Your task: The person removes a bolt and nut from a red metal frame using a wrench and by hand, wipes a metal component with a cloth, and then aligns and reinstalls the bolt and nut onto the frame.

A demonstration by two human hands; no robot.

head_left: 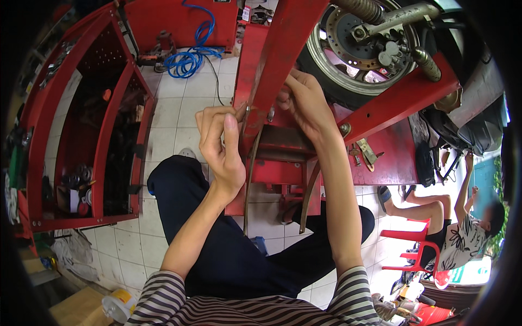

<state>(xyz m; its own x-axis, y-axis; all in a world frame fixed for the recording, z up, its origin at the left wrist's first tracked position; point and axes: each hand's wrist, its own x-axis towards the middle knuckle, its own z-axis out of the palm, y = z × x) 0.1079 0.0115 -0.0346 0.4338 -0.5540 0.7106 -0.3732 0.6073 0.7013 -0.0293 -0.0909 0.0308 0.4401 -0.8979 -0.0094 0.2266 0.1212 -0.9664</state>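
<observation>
Both my hands pinch at the red lift frame (272, 60): left hand (220, 144) and right hand (307, 103) each grip its edge, wheel (348, 49) just beyond.

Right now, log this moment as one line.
left hand: pinching red stand bar | right hand: fingers behind bar | rear wheel: raised above

The floor was pale square ceramic tile (179, 108) with dark grout. A red metal tool cabinet (81, 136) with open shelves stood at the left, a coiled blue hose (190, 57) lay beyond it, and a red plastic chair (416, 252) sat at the right in bright daylight.
</observation>
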